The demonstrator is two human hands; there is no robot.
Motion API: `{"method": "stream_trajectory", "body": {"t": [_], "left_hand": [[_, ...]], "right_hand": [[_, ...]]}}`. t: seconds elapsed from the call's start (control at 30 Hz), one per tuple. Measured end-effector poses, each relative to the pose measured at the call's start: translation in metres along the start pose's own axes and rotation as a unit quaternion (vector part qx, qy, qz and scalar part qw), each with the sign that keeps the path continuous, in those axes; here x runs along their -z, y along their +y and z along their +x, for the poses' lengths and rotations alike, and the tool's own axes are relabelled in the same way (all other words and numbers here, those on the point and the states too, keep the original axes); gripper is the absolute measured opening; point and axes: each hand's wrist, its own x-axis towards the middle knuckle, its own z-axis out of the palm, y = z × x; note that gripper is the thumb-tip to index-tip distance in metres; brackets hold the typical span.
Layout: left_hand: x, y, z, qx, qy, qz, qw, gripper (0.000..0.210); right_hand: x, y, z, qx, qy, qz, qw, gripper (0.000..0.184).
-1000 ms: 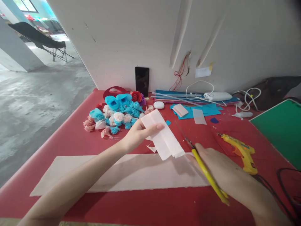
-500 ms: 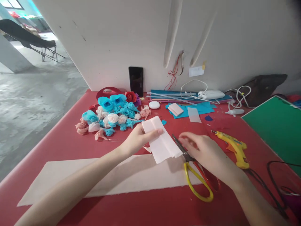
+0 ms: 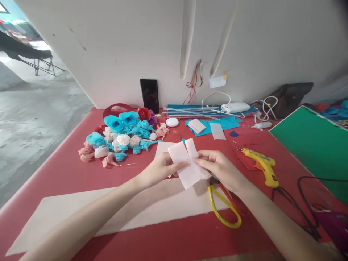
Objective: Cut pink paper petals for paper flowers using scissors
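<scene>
A pale pink piece of folded crepe paper point(image 3: 186, 176) is held up in front of me, split by a slit at its top. My left hand point(image 3: 160, 167) pinches its left side, thumb on the front face. My right hand point(image 3: 217, 165) grips the right-hand strip between thumb and fingers. Just below the right hand lie scissors point(image 3: 224, 206) with one yellow and one red handle; their blades are hidden behind the hand and paper. Underneath, a long pale paper sheet point(image 3: 116, 214) stretches across the red table.
Blue, white and pink paper flowers point(image 3: 122, 136) are heaped at the back left. A black phone point(image 3: 150, 95) leans on the wall. Blue paper point(image 3: 225, 124) lies at the back. A yellow glue gun point(image 3: 259, 163) with its cord and a green board point(image 3: 312, 152) are on the right.
My right hand has moved from beside the scissors to the paper and taken hold of its right part. A gap now shows at the paper's top. The view has shifted slightly right.
</scene>
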Motion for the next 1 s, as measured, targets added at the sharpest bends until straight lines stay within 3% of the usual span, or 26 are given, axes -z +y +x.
{"method": "stream_trajectory", "body": {"t": [0.23, 0.37, 0.43, 0.5, 0.57, 0.63, 0.7, 0.8, 1.0], "left_hand": [[0.001, 0.005, -0.001, 0.03, 0.017, -0.028, 0.999, 0.027], [0.0, 0.005, 0.0, 0.033, 0.023, -0.038, 0.998, 0.026], [-0.001, 0.006, 0.0, 0.032, 0.032, -0.044, 0.998, 0.026], [-0.002, 0.007, -0.001, 0.026, 0.042, -0.045, 0.998, 0.025], [-0.003, 0.007, -0.002, 0.016, 0.042, -0.036, 0.998, 0.025], [-0.005, 0.006, -0.004, 0.005, 0.034, -0.025, 0.999, 0.026], [-0.007, 0.007, -0.006, -0.005, 0.027, -0.015, 1.0, 0.027], [-0.01, 0.01, -0.01, -0.022, 0.005, 0.011, 1.0, 0.028], [-0.017, 0.013, -0.016, -0.002, -0.074, 0.016, 0.997, 0.027]], "right_hand": [[0.031, 0.016, 0.026, 0.054, 0.157, -0.099, 0.981, 0.025], [0.035, 0.022, 0.031, 0.098, 0.257, -0.171, 0.946, 0.045], [0.03, 0.017, 0.025, 0.103, 0.234, -0.186, 0.949, 0.038], [0.022, 0.008, 0.016, 0.093, 0.16, -0.181, 0.966, 0.025], [0.012, -0.001, 0.005, 0.082, 0.072, -0.157, 0.982, 0.027], [0.003, -0.007, -0.003, 0.063, -0.008, -0.099, 0.993, 0.025], [-0.004, -0.009, -0.009, 0.04, -0.051, -0.039, 0.997, 0.019], [-0.011, -0.008, -0.012, 0.027, -0.025, 0.027, 0.999, 0.015], [-0.015, -0.002, -0.012, 0.073, 0.05, 0.106, 0.99, 0.017]]}}
